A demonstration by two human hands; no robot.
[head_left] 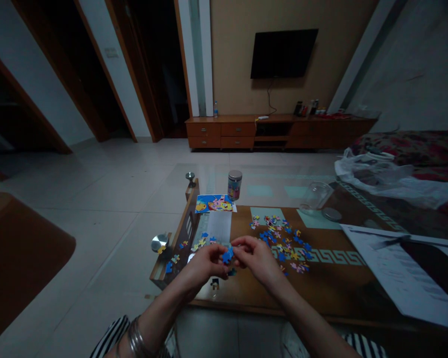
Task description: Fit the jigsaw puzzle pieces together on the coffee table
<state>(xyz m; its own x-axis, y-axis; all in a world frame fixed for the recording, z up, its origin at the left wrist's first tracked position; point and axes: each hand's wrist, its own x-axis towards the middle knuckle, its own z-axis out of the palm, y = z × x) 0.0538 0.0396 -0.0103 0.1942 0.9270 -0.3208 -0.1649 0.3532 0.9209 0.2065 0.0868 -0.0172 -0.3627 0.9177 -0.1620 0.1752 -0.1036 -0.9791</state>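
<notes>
Just above the near part of the glass table, a blue jigsaw puzzle piece (227,256) is pinched between my two hands; whether it is one piece or several joined cannot be made out. My left hand (208,261) grips its left side with fingers curled. At its upper right edge, the fingertips of my right hand (257,256) are closed on it. A loose heap of puzzle pieces (281,238) lies right of my hands. More pieces (199,243) are scattered on the left, and a dark piece (215,284) lies below my left hand.
A cartoon picture sheet (213,203) and a tin can (235,185) stand toward the back. On the right are a clear jar (315,196), a round lid (331,214), papers (399,278) with a pen, and a plastic bag (388,179). A brown rounded seat (22,263) is at far left.
</notes>
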